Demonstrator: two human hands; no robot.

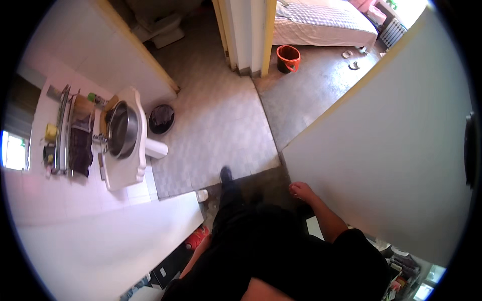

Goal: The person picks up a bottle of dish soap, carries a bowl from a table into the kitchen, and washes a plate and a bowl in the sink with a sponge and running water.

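Note:
My right hand (301,191) hangs beside the plain wall (369,143) with its fingers curled in, and nothing shows in it. On the left, my forearm (196,257) runs down along my dark trousers, and the hand at its end is mostly hidden. Right by it is a red bottle-like thing (196,237); whether my left hand holds it I cannot tell. One dark shoe (226,174) rests at the edge of the pale tiled floor (222,124).
A white pedestal washbasin (130,171) bears a metal bowl (122,129), with a lined bin (162,119) beside it. Ahead, one doorway shows a toilet (167,32). Through another are an orange-rimmed bucket (289,59), a bed (324,28) and slippers (350,60).

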